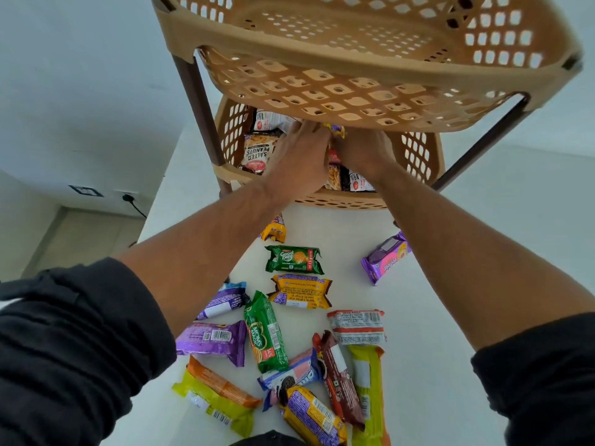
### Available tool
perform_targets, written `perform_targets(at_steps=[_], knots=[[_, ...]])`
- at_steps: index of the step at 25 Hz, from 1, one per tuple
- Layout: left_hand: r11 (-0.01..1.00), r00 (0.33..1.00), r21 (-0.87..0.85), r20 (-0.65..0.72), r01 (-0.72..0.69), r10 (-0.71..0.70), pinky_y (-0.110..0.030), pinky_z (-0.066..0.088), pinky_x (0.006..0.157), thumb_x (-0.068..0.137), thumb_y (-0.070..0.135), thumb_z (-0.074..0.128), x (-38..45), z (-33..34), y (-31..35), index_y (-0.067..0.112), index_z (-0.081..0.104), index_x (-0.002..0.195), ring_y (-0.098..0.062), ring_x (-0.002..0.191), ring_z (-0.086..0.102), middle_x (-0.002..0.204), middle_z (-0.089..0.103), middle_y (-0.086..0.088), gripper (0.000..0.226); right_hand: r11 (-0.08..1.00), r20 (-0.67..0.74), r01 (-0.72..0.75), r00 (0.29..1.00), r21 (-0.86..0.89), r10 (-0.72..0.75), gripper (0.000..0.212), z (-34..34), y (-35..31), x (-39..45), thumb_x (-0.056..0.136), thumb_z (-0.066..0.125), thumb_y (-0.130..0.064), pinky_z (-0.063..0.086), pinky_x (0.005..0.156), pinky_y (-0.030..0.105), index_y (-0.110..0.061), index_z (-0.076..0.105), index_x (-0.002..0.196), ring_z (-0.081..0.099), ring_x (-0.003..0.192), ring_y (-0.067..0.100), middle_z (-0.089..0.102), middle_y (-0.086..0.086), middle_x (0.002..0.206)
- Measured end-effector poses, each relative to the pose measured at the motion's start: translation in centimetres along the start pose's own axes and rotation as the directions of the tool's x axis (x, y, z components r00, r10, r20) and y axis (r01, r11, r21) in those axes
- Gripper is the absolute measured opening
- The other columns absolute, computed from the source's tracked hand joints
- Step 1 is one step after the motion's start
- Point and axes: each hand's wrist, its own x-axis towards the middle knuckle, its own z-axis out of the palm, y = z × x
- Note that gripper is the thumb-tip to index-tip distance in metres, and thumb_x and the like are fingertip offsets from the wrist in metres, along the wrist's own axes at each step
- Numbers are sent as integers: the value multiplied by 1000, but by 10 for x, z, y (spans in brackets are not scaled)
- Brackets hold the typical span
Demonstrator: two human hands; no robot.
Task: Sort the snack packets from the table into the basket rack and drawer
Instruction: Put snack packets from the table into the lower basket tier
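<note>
I am reaching both hands, the left hand and the right hand, into the lower basket, the fingers hidden so I cannot tell their hold, while light, crinkly, slippery snack packets are waiting on the table, best pinched at their sealed ends.

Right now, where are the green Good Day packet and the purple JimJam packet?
Green Good Day packet [294, 259], head view, on its front label.
Purple JimJam packet [385, 258], head view, on its middle.
</note>
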Motion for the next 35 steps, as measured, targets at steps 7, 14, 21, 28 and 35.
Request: perform_targets(at_steps=[7,14,21,28,35], knots=[[991,987,-68,-118,-118,109,-49,50,89,89,16,64,-62,-6,12,10,62,122,-31,113,51,123,54,-11,34,976,-93,120,986,-182,-138,47,-20,1,-79,85,32,-46,54,81,43,-19,65,106,63,103,33,67,8,110],[979,986,-140,-99,-149,136,-46,47,94,90,11,63,-129,-5,7,9,58,129,-29,112,49,121,53,-10,39,981,-251,164,950,-99,-184,26,-37,25,-166,96,58,-26,51,89,42,-12,68,115,57,112,28,64,9,120],[953,983,-286,124,-97,137,-39,45,96,97,17,61,-207,13,3,12,60,133,-22,116,50,123,55,-5,36,991,49,127,991,-30,-125,23,-34,55,-239,96,62,-27,42,84,25,-20,70,116,61,103,13,69,-5,115],[934,901,-347,373,-85,220,-43,39,105,81,-3,51,-247,9,-20,21,64,126,-15,125,42,129,56,3,53,978,309,113,949,-175,-54,47,-13,76,-274,96,60,-25,38,109,35,-23,53,142,48,132,19,54,-1,144],[896,738,31,579,-443,345,-44,25,115,87,17,61,-255,5,-17,33,47,146,-18,144,23,153,38,5,62,953,496,145,868,-266,6,68,-1,67,-283,90,59,-28,36,111,43,-24,35,153,39,137,23,42,2,151]])
